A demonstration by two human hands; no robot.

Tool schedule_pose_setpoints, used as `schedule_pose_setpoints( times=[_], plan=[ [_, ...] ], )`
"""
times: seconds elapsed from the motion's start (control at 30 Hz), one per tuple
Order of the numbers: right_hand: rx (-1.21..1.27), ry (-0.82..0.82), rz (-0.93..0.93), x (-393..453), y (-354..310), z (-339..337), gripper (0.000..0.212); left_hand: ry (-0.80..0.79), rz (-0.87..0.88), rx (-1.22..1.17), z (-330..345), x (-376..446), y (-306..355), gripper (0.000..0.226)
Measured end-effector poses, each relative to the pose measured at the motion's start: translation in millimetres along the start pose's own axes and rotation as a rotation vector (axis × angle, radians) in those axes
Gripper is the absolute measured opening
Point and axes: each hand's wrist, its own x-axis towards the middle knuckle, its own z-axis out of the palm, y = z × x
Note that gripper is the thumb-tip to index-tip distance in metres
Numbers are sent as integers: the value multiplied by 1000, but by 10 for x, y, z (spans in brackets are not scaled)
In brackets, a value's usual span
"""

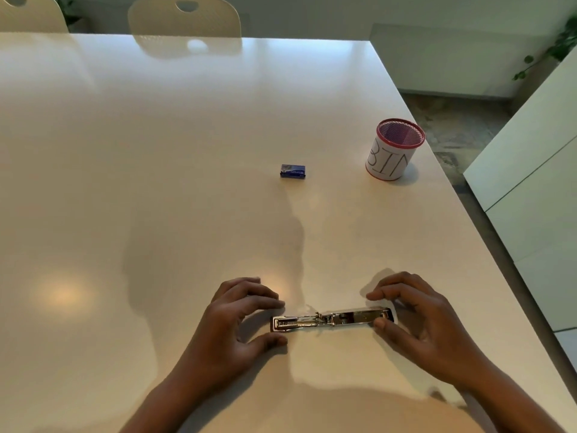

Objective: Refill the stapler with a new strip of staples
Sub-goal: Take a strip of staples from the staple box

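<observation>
White glossy tabletop [156, 182] filling most of the view, with soft light patches across it; two pale chair backs [184, 17] tucked in at its far edge; white cabinet fronts [530, 189] off to the right, past the tabletop's edge; red mesh cup [395, 150] wrapped in white paper lettered "BIN", upright near the right edge; left hand [237, 320] resting at the stapler's left end, fingers curled and loosely parted, fingertips just beside the metal, gripping nothing; right hand [415, 317] at the other end, thumb and fingers either side of the tip, thumb touching it, firm clamp or mere touch not clear; chrome stapler [332, 319] swung fully open and lying flat, crosswise between both hands, close to the near edge, staple channel facing up; small blue staple box [292, 171] alone at mid-tabletop, well apart from the stapler and left of the cup
</observation>
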Motion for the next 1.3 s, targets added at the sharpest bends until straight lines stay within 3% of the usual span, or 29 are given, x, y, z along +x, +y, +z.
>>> schedule_pose_setpoints(
  times=[0.47, 0.6, 0.77, 1.07, 1.3],
  plan=[
    [22, 96, 127, 1099, 115, 183, 7, 88, -32, 52, 93, 1013, -84, 29],
    [-34, 180, 164, 1531, 151, 336, 11, 198, -54, 78, 94, 1414, -245, 28],
    [-71, 172, 183, 2026, 244, 417, 12, 296, -122, 103, 54, 1869, -414, 34],
    [-329, 212, 112, 2574, 322, 549, 56, 206, -177, 381, 80, 2405, -574, 50],
    [-412, 244, 56, 2568, 311, 621, 36, 240, -111, 394, 146, 2403, -588, 26]
  ],
)
